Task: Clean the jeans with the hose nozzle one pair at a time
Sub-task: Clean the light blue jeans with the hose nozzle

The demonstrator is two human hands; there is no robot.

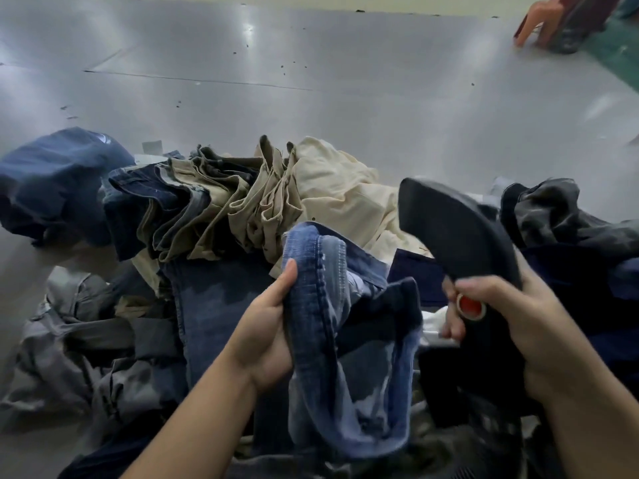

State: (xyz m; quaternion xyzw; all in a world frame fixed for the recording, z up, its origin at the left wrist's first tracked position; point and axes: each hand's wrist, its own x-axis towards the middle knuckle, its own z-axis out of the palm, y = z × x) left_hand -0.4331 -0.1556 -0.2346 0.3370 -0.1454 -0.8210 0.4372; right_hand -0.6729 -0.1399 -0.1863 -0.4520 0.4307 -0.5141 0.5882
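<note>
Gripping the blue jeans (321,305) in our left hand (266,326), fingers curled round a hem, we hold the nozzle (453,233) in our right hand (518,326). Both sit just in front of the clothes pile (224,202), so most pairs seem left to clean.

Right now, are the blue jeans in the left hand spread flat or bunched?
Bunched: the left hand grips the blue jeans in hanging folds.

Grey floor (311,63); orange plastic stool (534,24) far right.
</note>
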